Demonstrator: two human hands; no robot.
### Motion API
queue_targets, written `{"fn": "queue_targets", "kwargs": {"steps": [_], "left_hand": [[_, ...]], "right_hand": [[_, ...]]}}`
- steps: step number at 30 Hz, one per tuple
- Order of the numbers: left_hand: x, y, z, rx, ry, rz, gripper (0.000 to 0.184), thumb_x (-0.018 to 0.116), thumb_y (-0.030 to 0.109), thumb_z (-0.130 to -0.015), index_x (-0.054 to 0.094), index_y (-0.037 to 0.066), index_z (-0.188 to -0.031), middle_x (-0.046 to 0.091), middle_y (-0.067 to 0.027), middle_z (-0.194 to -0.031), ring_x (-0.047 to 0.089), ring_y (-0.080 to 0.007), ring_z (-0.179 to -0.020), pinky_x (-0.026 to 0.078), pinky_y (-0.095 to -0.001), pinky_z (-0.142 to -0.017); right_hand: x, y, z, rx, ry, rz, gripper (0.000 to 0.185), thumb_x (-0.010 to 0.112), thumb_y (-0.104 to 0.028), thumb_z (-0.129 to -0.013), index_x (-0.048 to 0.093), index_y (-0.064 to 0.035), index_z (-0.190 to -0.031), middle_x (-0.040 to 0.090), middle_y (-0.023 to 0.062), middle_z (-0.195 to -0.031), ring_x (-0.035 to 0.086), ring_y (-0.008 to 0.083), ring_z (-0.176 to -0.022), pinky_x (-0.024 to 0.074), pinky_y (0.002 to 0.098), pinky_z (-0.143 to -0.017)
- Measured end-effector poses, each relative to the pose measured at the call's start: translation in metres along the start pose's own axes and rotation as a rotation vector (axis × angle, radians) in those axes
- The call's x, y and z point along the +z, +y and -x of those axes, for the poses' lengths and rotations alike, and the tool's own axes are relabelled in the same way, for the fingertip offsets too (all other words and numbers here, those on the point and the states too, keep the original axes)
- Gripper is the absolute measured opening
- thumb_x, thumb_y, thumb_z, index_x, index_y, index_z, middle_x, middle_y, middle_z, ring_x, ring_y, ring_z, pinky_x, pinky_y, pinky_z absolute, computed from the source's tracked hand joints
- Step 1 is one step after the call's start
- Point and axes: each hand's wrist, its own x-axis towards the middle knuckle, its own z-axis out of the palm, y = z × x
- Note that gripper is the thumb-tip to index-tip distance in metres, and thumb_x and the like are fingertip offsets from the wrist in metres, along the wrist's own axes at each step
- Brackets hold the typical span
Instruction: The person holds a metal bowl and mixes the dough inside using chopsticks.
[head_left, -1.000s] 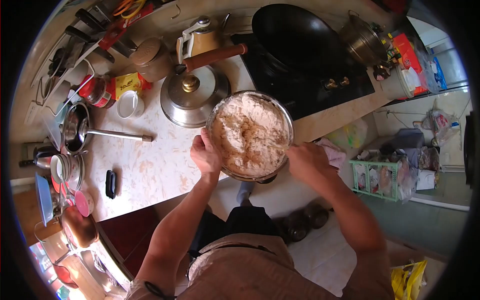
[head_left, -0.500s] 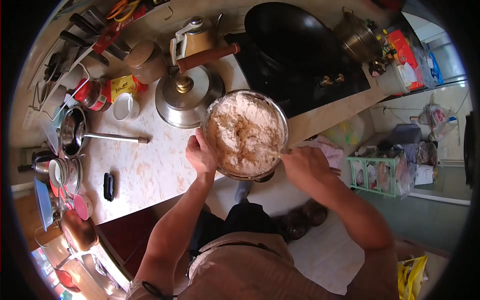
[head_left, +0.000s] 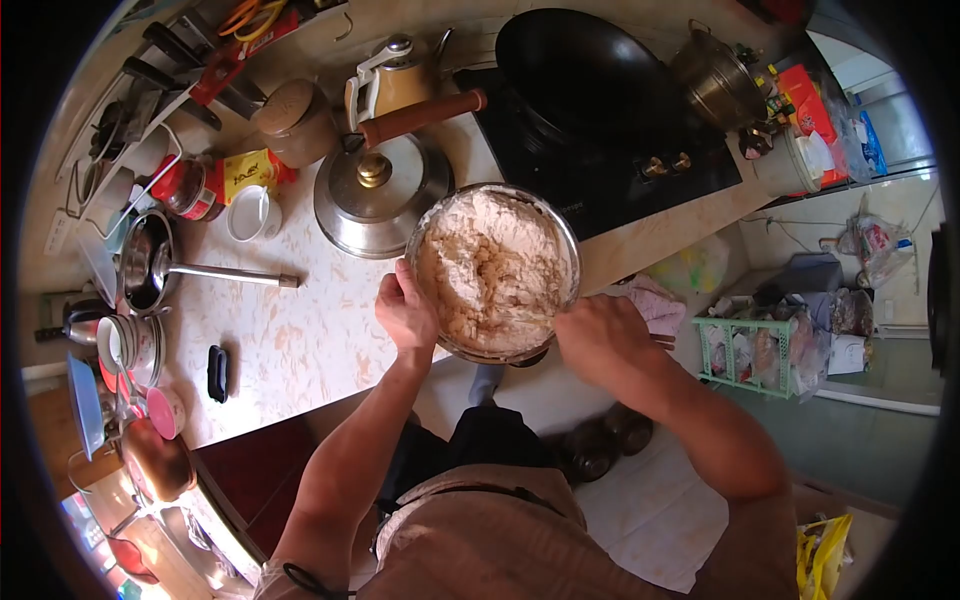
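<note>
A round metal bowl (head_left: 571, 240) is at the centre, at the counter's front edge, filled with crumbly, floury dough (head_left: 495, 270). My left hand (head_left: 406, 312) grips the bowl's left rim, its thumb at the edge. My right hand (head_left: 602, 335) is closed at the bowl's lower right rim. Its fingers wrap round something thin that reaches toward the dough; most of that thing is hidden by the hand and the flour, so I cannot tell what it is.
A metal lid (head_left: 350, 208) lies just left of the bowl, with a wooden-handled tool (head_left: 425, 117) above it. Behind stand a wok (head_left: 580, 75) on the black stove (head_left: 640, 200) and a kettle (head_left: 400, 85). A ladle (head_left: 230, 272) and white cup (head_left: 252, 214) are further left.
My right hand has shifted slightly left along the lower right rim, and the dough near it looks stirred. My left hand keeps its grip. The whole view has shifted a little.
</note>
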Motion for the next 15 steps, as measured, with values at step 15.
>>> {"fn": "queue_targets", "kwargs": {"steps": [15], "left_hand": [[-0.001,0.001,-0.001,-0.018,-0.032,0.007,0.05,0.049,0.035,-0.095,0.049,-0.002,-0.062,0.05,-0.0065,-0.054,0.041,-0.0121,-0.055,0.039,-0.031,-0.054]], "right_hand": [[0.006,0.012,-0.013,0.025,-0.19,-0.078,0.017,0.054,-0.007,-0.073,0.068,0.0006,-0.079,0.064,0.0229,-0.079,0.065,0.0351,-0.078,0.0515,0.0436,-0.072]]}}
